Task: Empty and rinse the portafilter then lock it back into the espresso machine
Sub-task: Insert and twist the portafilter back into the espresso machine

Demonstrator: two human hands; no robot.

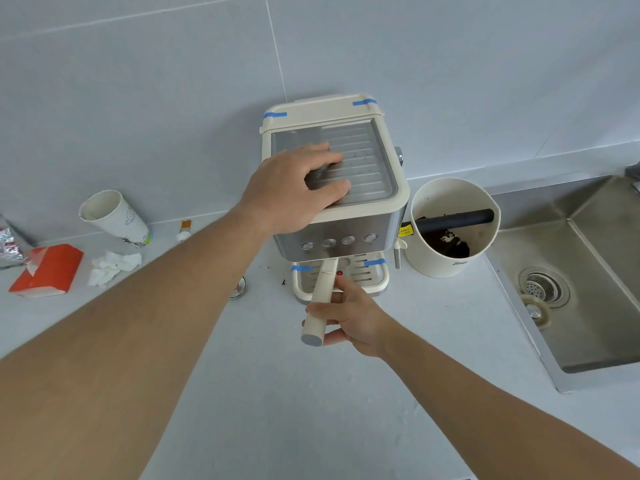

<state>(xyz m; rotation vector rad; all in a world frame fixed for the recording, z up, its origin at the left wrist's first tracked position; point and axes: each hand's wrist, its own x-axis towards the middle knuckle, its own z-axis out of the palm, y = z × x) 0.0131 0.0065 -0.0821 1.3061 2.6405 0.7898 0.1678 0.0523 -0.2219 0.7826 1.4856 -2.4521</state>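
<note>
One head-worn wide-angle view looks steeply down from close above a white counter (346,410), facing a tiled wall (138,81) that fills the upper frame; edges curve with distortion.

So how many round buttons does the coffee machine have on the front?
4, in one row across the machine's steel front, just below the left hand: buttons at and. Others may be hidden.
</note>
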